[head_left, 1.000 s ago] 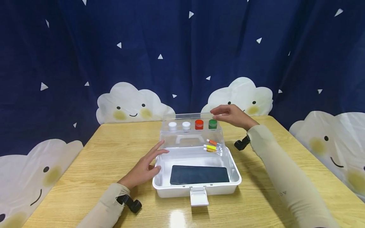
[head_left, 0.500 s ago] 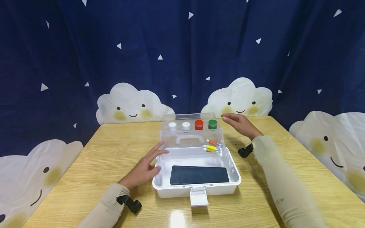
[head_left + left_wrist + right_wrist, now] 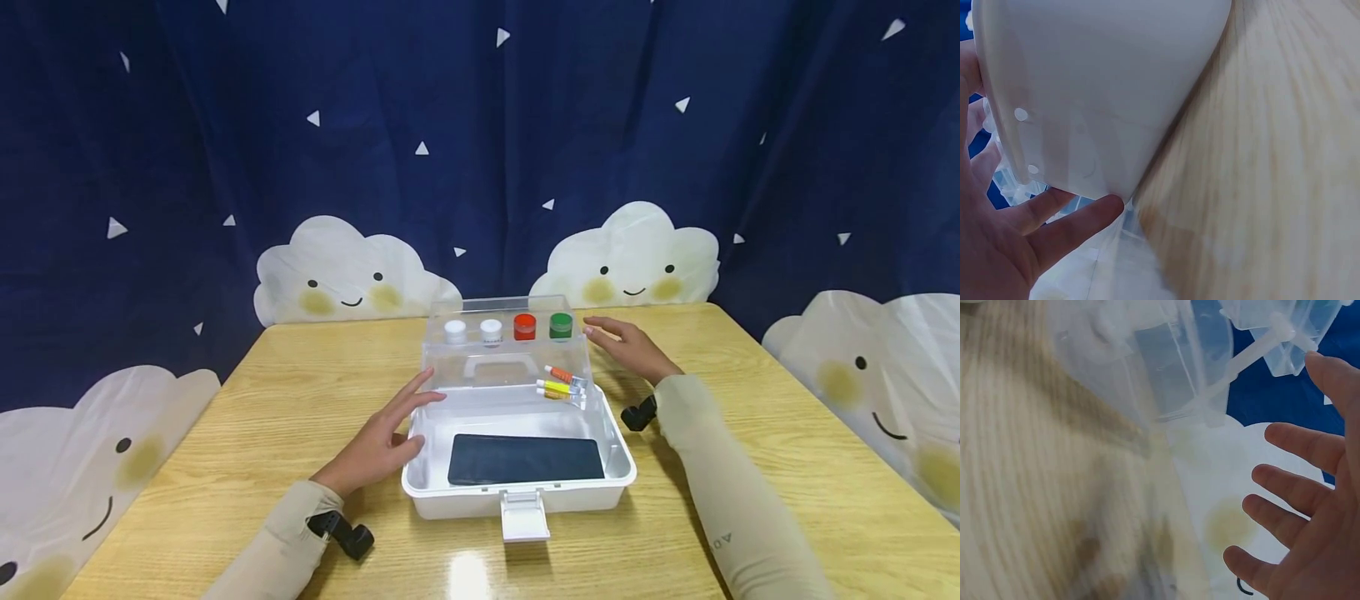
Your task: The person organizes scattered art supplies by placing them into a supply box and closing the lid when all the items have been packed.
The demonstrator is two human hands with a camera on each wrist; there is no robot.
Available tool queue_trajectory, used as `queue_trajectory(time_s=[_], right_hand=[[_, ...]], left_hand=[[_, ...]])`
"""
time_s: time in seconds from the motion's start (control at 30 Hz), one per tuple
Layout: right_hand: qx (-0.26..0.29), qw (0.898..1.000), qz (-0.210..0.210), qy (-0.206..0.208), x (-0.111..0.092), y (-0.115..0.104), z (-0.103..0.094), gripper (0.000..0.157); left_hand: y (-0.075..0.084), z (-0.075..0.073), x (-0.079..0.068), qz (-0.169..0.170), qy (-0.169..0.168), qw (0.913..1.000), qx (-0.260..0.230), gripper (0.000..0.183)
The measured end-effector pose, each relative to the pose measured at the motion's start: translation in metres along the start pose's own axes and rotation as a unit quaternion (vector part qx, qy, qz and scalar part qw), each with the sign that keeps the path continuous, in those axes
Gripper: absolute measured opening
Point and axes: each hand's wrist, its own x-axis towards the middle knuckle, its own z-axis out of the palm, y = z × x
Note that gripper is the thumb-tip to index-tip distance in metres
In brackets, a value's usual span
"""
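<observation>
An opened white box [image 3: 450, 504] stands on the table, its clear plastic trays [image 3: 450, 367] raised behind the base. My left hand [image 3: 375, 454] rests at the box's left side, fingers stretched toward the back and thumb by the rim. Two of its fingers lie against the white wall [image 3: 1104, 94] in the left wrist view. My right hand [image 3: 626, 346] hovers just right of the trays, fingers extended, holding nothing. The upper tray carries two white-capped jars, a red jar [image 3: 524, 327] and a green jar [image 3: 561, 327]. Small paint tubes [image 3: 558, 387] lie in the lower tray.
A dark flat rectangular slab [image 3: 527, 460] lies in the box's base. The white latch [image 3: 524, 517] hangs down at the front. The wooden table [image 3: 300, 400] extends on both sides. A dark blue curtain [image 3: 480, 125] with white clouds stands behind.
My right hand has drawn away from beside the green jar, to the right and downward, and its fingers have spread. My left hand and the box look unmoved.
</observation>
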Motion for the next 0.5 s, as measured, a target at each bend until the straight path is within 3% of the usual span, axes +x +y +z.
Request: queue_trajectory(time_s=[0.2,0.3,0.5], right_hand=[[0.004,1.0,-0.003,-0.005,0.0,0.003,0.001,0.067],[0.011,1.0,-0.007,-0.002,0.001,0.004,0.001,0.064],[0.041,0.999,-0.005,-0.003,-0.002,0.006,0.003,0.062]], left_hand=[[-0.007,-0.001,0.001,0.009,0.007,0.9999,0.006,0.064],[0.003,-0.005,-0.001,0.016,0.016,0.9997,0.003,0.062],[-0.001,-0.013,-0.001,0.018,0.07,0.9974,0.004,0.053]])
